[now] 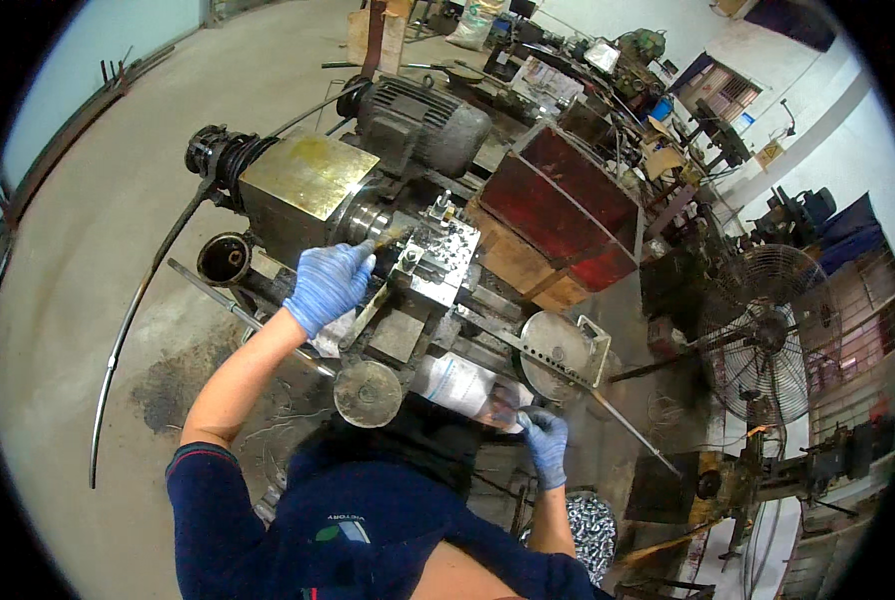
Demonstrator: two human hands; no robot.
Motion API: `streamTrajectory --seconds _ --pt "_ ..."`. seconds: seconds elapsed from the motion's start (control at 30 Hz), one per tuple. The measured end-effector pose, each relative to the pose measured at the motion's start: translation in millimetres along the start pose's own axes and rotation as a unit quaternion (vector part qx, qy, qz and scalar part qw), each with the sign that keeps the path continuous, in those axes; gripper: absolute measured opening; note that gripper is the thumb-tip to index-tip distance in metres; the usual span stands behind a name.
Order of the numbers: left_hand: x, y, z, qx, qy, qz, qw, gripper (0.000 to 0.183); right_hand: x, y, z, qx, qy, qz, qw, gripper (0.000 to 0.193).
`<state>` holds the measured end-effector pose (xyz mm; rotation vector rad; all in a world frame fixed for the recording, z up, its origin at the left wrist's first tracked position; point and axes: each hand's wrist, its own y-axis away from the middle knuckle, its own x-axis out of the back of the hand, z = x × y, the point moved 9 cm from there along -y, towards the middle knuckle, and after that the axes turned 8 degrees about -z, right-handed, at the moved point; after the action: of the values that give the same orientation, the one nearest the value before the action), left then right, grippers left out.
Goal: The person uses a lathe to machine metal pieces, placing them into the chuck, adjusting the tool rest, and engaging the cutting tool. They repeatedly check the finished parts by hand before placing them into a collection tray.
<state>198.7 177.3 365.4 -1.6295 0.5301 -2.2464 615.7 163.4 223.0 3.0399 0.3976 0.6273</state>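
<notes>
My left hand [333,285], in a blue knit glove, is closed around what looks like a small brush [390,236] with yellowish bristles. The bristles reach the gap between the round spindle [366,222] of a lathe-like machine and its metal tool slide [446,258], which is strewn with dark bits. Lower right, my right hand [546,447], gloved the same way, has its fingers bent together at the edge of a white printed sheet [458,384] with a brownish end. Whatever lies between those fingertips is too small to name.
Behind the spindle sit a yellowish metal housing [310,175] and a ribbed motor [423,122]. A red metal bin [573,205] stands beyond the slide. Round discs [368,393] flank the sheet. A container of shiny metal parts [590,532] is beside my right forearm; a large fan [770,330] stands right.
</notes>
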Motion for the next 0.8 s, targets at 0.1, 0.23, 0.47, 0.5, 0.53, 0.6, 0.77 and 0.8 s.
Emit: streamTrajectory --seconds 0.1,0.23,0.47,0.5,0.53,0.6,0.77,0.8 --pt "-28 1 1 -0.004 -0.005 -0.015 1.0 0.023 4 5 -2 -0.015 -0.028 0.013 0.999 0.019" --pt "-52 9 -9 0.013 -0.038 -0.078 0.996 0.02 5 9 -2 -0.015 -0.033 0.01 0.999 0.018" --pt "13 22 -7 0.005 -0.024 0.015 1.0 0.024 25 11 11 -0.018 -0.046 0.052 0.997 0.019" --pt "30 21 -9 0.001 -0.027 0.05 0.998 0.023 35 13 7 -0.018 -0.01 0.067 0.998 0.02" --pt "49 19 -14 -0.002 -0.02 0.097 0.995 0.023 48 15 4 -0.017 0.026 0.082 0.996 0.021" --pt "78 13 -28 -0.001 -0.035 0.164 0.986 0.022 79 12 7 -0.023 0.074 0.123 0.989 0.024" --pt "53 -11 -113 0.137 -0.129 -0.031 0.982 0.03 206 -4 69 -0.081 0.232 0.201 0.948 0.041" --pt "50 -14 -121 0.137 -0.088 -0.034 0.986 0.032 243 -2 94 -0.111 0.322 0.204 0.918 0.053"
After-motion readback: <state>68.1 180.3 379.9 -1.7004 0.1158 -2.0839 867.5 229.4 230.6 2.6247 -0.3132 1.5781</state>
